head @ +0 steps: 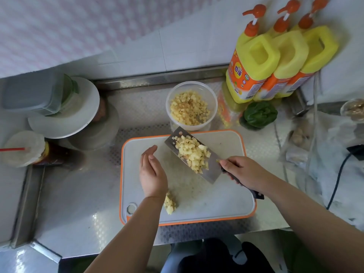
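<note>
Writing: three yellow pump bottles [275,56] are standing at 1 o'clock from the cutting board [206,198]. The nearest one's orange label [239,75] is carrying a blue badge with white characters, too blurred to read.
Right hand: the right hand [242,170] is reaching in from 4 o'clock. Its fingers are curling round the dark handle [256,193] of the cleaver [212,175], with one finger pointing toward the heel of the blade.
Cleaver: it is being held with its broad side facing up and its tip pointing to 11 o'clock. The tip is sitting over the far edge of the board, just beside the tub [214,107].
Diced pieces: a heap of pale yellow cubes [194,154] is riding on the blade, above the far half of the board.
Left hand: the left hand [152,174] is standing on edge at 9 o'clock from the blade. Its fingers are straight and together, the palm is facing the heap, and it is gripping nothing; a small gap is showing between it and the steel.
Tub: the clear round tub is sitting on the desk [78,203] at 12 o'clock from the board, partly filled with the same cubes.
Leftover pile [169,203]: it is lying on the board beside the left wrist, toward 7 o'clock.
Around: a green vegetable [260,114] is lying at 1 o'clock, stacked plates [78,107] at 10 o'clock, and a cup with a red straw [23,148] at 9 o'clock.
</note>
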`<state>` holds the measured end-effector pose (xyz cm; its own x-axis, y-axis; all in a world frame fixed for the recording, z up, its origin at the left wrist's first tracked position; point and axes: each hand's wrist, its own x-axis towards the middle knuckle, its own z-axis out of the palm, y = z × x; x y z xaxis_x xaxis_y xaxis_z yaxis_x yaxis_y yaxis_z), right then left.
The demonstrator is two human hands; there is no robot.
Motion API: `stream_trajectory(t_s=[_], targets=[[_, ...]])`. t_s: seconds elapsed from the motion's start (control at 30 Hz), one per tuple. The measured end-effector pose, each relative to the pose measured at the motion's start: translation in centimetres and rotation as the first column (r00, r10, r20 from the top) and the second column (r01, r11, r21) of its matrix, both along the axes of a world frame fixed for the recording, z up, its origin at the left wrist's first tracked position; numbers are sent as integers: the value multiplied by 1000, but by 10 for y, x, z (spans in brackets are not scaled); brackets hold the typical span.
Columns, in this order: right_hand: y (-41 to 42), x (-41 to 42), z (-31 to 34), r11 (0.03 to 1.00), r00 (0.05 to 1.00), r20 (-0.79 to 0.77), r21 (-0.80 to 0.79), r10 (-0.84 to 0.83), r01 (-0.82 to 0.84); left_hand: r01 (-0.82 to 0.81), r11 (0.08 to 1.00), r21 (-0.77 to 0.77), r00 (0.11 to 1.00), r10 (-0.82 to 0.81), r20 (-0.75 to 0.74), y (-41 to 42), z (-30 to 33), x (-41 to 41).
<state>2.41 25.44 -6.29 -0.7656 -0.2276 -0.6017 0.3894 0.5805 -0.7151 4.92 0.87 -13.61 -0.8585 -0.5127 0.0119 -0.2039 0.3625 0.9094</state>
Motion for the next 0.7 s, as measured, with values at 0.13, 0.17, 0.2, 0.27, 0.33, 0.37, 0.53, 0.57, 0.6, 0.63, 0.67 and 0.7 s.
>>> stream_trajectory(t_s=[0.13, 0.17, 0.2, 0.27, 0.33, 0.37, 0.53, 0.57, 0.6, 0.63, 0.67, 0.7], targets=[[3, -22, 12, 996, 996, -14, -27, -88, 88, 41, 999, -9, 999, -41, -33, 4, 11, -23], [3, -30, 15, 994, 993, -36, -23, -111, 110, 70, 998, -10, 997, -70, -37, 5, 16, -32], [3, -40, 18, 992, 990, -62, -20, -129, 128, 101, 995, -12, 994, -102, -35, 6, 20, -42], [2, -59, 21, 987, 982, -100, -17, -161, 160, 169, 985, -22, 985, -169, -38, 7, 30, -65], [-1, -75, 22, 983, 978, -113, 19, -177, 180, 246, 967, -66, 966, -250, -70, 9, 39, -89], [-3, -83, 21, 982, 977, -118, 45, -179, 186, 288, 952, -101, 952, -296, -78, 11, 44, -102], [-17, -105, 21, 959, 961, -35, 67, -274, 276, 532, 757, -380, 810, -586, -34, 36, 51, -157], [-19, -107, 23, 953, 955, -6, 73, -296, 296, 571, 711, -410, 776, -631, -13, 44, 52, -164], [-22, -110, 25, 946, 948, 27, 88, -317, 313, 611, 667, -426, 741, -671, 11, 51, 51, -170], [-24, -114, 25, 940, 941, 59, 99, -334, 328, 645, 620, -446, 707, -707, 40, 57, 51, -174], [-25, -117, 26, 935, 933, 95, 107, -348, 338, 669, 571, -475, 675, -734, 69, 63, 49, -178], [-27, -120, 28, 929, 923, 129, 116, -364, 351, 681, 525, -510, 651, -754, 93, 68, 47, -180]])
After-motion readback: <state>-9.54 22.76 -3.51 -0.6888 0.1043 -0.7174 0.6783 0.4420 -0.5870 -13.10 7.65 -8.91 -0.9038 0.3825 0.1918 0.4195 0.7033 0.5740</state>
